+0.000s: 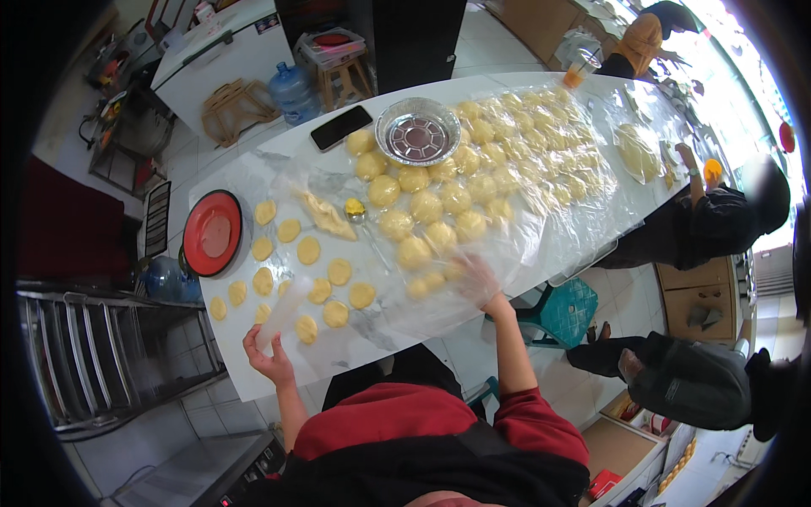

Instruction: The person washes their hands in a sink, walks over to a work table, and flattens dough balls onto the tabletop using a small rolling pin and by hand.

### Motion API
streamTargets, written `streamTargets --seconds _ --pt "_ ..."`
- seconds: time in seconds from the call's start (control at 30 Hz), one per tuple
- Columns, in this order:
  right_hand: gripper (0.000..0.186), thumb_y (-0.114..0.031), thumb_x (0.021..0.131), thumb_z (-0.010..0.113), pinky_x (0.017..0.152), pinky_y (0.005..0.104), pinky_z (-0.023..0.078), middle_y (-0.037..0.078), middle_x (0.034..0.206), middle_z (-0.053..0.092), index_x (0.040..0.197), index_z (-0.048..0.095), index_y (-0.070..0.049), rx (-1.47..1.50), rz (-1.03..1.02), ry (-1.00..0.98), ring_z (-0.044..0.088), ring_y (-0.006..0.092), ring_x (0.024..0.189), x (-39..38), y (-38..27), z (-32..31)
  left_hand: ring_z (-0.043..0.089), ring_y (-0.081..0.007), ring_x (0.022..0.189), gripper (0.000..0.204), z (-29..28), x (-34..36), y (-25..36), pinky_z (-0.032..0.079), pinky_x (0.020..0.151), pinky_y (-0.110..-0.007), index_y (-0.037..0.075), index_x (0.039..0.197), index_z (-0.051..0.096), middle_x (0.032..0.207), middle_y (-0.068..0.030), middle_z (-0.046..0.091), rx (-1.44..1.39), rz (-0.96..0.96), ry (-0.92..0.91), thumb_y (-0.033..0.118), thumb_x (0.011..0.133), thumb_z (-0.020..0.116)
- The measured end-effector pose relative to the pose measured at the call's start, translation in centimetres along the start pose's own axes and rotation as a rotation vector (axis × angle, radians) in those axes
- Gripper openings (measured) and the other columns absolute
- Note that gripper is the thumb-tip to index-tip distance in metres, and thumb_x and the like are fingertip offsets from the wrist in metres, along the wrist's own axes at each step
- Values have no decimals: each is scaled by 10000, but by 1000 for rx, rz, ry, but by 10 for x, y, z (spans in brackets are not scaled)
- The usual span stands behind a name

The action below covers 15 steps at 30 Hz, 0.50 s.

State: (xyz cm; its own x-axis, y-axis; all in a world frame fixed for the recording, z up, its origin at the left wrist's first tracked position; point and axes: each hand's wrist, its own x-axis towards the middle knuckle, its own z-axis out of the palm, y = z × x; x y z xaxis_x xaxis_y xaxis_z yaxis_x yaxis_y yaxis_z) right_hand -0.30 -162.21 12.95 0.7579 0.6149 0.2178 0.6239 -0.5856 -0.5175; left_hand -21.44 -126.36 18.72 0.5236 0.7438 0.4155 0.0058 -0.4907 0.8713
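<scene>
My left hand is closed around the lower end of a whitish rolling pin, which slants up over the table's left part. Flat rounds of yellow dough lie about it. My right hand, smeared by motion, is at the near edge of a clear plastic sheet. Beneath that sheet sit rows of round dough balls; its fingers are too blurred to read. Between the rounds and the balls lie a long strip of dough and a scoop with yellow filling.
A foil pan stands by the balls, with a phone beside it. At the left edge is a red plate with a pinkish disc. A person in black works at the right end; a teal stool stands below the near edge.
</scene>
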Motion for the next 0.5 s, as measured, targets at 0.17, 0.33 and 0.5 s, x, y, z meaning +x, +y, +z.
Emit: streamTargets --seconds 0.17,0.33,0.5 --pt "389 -111 708 559 878 372 368 119 1083 528 1089 516 -43 6 102 79 464 291 1046 -15 37 6 479 -181 939 317 -13 0 -1 374 855 -298 -1 1004 455 1003 -79 490 100 45 118 -13 726 606" --pt "244 -40 786 520 785 291 442 82 971 553 1027 520 -1 777 789 607 543 190 900 -39 20 -53 478 -185 936 280 -42 0 -9 373 841 -300 -6 1009 439 1003 -99 490 101 -37 252 29 770 581" --pt "326 -19 783 517 773 313 478 97 996 519 1092 417 -29 1317 569 1374 536 180 884 -109 34 -56 487 -189 915 294 -72 7 -13 375 836 -299 -9 1023 439 994 -96 504 90 -79 337 63 778 585"
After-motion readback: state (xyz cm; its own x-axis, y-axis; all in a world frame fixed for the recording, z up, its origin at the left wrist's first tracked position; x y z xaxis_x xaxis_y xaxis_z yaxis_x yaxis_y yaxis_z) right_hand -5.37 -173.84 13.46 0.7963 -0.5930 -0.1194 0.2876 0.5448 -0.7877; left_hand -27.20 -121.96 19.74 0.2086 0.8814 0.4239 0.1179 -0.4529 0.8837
